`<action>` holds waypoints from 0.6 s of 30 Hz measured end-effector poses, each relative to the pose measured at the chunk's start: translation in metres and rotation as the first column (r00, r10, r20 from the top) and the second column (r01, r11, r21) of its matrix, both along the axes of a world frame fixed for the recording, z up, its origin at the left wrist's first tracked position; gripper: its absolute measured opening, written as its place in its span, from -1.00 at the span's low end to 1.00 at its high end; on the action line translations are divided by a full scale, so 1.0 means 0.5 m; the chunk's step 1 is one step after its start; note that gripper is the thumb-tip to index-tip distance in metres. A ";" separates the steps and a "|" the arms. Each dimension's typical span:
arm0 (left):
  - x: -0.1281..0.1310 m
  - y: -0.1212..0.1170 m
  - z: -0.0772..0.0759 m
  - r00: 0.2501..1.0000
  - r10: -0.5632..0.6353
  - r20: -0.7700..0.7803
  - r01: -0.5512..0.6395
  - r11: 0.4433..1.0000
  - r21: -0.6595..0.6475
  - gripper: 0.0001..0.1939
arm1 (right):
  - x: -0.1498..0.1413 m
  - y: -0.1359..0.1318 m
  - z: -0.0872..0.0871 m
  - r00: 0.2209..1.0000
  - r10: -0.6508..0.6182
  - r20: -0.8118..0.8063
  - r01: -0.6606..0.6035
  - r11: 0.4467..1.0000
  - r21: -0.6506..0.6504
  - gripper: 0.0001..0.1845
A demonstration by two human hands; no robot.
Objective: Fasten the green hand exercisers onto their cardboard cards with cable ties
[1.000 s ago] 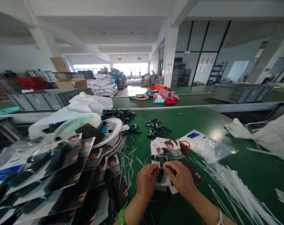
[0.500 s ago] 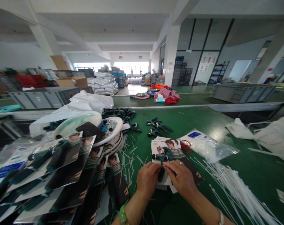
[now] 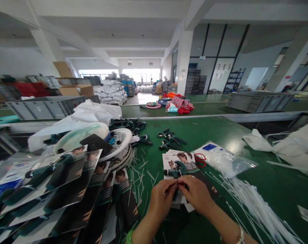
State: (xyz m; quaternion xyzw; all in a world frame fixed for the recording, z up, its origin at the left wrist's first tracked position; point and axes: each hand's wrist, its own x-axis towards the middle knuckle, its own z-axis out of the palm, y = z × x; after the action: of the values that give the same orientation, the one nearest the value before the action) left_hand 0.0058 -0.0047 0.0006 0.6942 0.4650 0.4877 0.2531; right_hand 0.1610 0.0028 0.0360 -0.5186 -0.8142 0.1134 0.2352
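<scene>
A wide factory hall with pale pillars and beams opens behind a green worktop (image 3: pixel 207 128), with stacked white sacks (image 3: pixel 109 93) near the far windows.

At the centre, the thumbs and forefingers of the left hand (image 3: pixel 159 196) and right hand (image 3: pixel 196 193) are pinched narrow, their tips meeting above the handle of a dark green hand tool (image 3: pixel 178 166). Whatever lies between the fingertips is too small and hidden to tell. The tool, with its curved, C-shaped head pointing away from the person, lies on a stack of printed backing cards (image 3: pixel 167 157). A green bangle (image 3: pixel 129 237) circles the left wrist, a pale one (image 3: pixel 240 234) the right.

Just right of the cards sit red-handled scissors (image 3: pixel 200 160), next to a clear plastic bag (image 3: pixel 221 156) with a blue label. Nearer the right forearm spreads a sheaf of long white cable ties (image 3: pixel 258 206). Short white offcuts (image 3: pixel 138 176) are scattered left of the cards. Beyond the stack lie more dark green tools (image 3: pixel 171 138).

At the left, carded tools (image 3: pixel 60 176) overlap in a heap; behind them stands a white bowl (image 3: pixel 130 135) of small metal parts. A grey crate (image 3: pixel 46 109) rests farther back on the left, another (image 3: pixel 260 102) on the right.
</scene>
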 end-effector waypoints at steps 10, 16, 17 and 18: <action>0.004 0.000 0.013 0.997 -0.077 -0.030 0.076 0.997 -0.020 -0.85 | 0.016 0.004 -0.017 0.967 0.191 -0.171 -0.149 0.961 0.231 -0.83; 0.008 -0.007 0.040 0.966 0.068 -0.249 -0.081 0.996 -0.044 -0.88 | 0.000 0.003 -0.028 0.947 0.113 -0.299 0.029 0.902 0.431 -0.84; 0.009 -0.008 0.046 0.957 0.080 -0.277 -0.097 0.994 -0.048 -0.88 | -0.001 0.003 -0.030 0.936 0.089 -0.342 0.078 0.893 0.444 -0.84; 0.009 -0.010 0.051 0.950 0.089 -0.298 -0.108 0.993 -0.048 -0.88 | -0.001 0.003 -0.031 0.921 0.063 -0.383 0.124 0.888 0.443 -0.85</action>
State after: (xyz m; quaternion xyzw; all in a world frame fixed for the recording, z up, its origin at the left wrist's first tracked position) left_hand 0.0101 -0.0095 0.0261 0.7266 0.5470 0.3754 0.1784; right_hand 0.1606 0.0041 0.0205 -0.4283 -0.7465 0.0142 0.5089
